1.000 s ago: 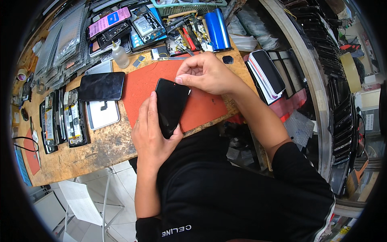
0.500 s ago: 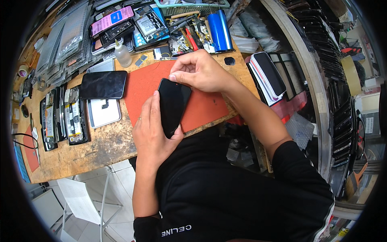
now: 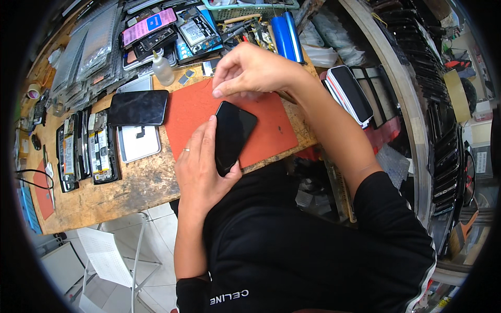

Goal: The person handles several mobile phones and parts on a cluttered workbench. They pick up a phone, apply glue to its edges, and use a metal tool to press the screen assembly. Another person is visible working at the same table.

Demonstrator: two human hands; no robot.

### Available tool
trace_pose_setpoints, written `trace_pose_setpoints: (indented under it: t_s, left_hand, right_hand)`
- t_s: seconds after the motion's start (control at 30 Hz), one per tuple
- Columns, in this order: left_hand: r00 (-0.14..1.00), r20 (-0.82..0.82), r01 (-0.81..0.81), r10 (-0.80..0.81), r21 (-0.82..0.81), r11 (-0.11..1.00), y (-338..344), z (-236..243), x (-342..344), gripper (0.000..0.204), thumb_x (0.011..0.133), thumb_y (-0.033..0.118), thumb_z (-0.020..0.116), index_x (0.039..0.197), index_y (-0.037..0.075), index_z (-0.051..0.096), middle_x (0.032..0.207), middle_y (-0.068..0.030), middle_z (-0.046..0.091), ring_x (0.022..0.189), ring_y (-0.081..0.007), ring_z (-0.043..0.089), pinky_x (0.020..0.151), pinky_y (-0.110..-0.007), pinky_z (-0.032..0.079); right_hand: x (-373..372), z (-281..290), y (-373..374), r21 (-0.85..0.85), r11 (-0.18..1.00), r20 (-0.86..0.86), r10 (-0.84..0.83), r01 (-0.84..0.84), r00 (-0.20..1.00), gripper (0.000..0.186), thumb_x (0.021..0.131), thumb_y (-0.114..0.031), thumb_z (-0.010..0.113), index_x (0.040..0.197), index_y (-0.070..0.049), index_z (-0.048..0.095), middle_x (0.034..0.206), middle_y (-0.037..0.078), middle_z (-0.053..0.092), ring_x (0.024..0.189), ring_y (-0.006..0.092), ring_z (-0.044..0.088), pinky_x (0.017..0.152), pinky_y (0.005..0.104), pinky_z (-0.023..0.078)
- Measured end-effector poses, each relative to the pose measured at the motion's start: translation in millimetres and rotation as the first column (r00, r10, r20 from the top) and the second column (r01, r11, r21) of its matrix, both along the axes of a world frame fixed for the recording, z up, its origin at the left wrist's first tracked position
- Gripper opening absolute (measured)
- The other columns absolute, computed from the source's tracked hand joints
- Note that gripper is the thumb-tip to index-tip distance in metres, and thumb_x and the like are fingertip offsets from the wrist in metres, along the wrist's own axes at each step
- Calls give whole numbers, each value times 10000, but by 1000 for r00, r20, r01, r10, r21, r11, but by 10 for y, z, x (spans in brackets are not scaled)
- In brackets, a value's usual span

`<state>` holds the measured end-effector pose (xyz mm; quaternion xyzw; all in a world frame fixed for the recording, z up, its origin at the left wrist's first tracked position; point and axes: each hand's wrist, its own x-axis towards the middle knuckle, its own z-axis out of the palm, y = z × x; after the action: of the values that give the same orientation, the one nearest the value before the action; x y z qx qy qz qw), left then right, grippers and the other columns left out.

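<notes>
My left hand (image 3: 201,161) holds a black phone (image 3: 233,133) by its sides, screen up, over the orange mat (image 3: 274,141). My right hand (image 3: 245,73) is raised beyond the phone's top edge, above the mat, with fingers curled and thumb near the index finger; I cannot make out anything between them. Another dark phone (image 3: 136,108) lies left of the mat, on a silver panel (image 3: 138,146). A clear squeeze bottle (image 3: 163,72) stands behind the mat.
On the wooden bench (image 3: 151,182) are opened phones (image 3: 102,151), bubble-wrapped stacks (image 3: 88,49), mixed tools, blue cylinders (image 3: 282,39) and a green basket (image 3: 250,6). Stacked phones (image 3: 349,94) sit at the right. A white folding chair (image 3: 102,255) stands at lower left.
My right hand has lifted up and away from the phone's top edge. My left hand and the phone have shifted slightly right.
</notes>
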<state>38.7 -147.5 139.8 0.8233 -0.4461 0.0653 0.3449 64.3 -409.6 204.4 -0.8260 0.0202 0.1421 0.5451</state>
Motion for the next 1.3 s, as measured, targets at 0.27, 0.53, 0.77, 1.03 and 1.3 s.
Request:
trace_pose_setpoints:
  t_s: [0.27,0.53,0.77,1.03,1.3]
  left_hand:
    - [996,-86,27,-26,11,1000,30,19,4,965,658,136,838,1549,60,476,1403,-210,607,1243,-401,637,994,-474,551]
    - [984,-83,161,-155,75,984,1,155,90,948,667,142,842,1541,62,486,1418,-195,602,1211,-401,651,969,-469,554]
    - [987,101,96,-125,251,963,290,400,359,866,719,166,891,1503,91,529,1264,-140,624,1176,-356,576,1083,-479,394]
    - [718,-695,-353,-33,-404,844,254,-3,167,161,1114,158,528,1099,13,598,1004,-50,605,908,-121,524,859,-265,433]
    - [827,-544,-371,142,-338,865,226,-62,27,263,1146,222,448,1027,16,560,841,-59,544,772,-156,499,735,-323,437]
  right_hand:
    - [-413,-207,21,172,984,111,-69,49,991,194,946,-183,800,991,3,767,817,33,739,757,92,678,664,263,544]
    - [-248,-168,-50,-73,985,205,171,-159,964,157,925,-127,813,965,19,775,832,35,744,757,86,658,708,265,535]
    - [-788,-14,84,-162,986,396,41,26,917,118,915,-124,787,957,-14,780,851,61,715,766,134,652,687,302,513]
    - [-1179,-40,352,-270,954,501,22,132,865,77,864,-9,803,934,-22,773,818,36,628,704,158,592,576,312,444]
    - [-1067,46,510,-362,928,519,128,83,845,109,846,-54,795,819,-49,690,755,74,560,685,261,593,618,409,451]
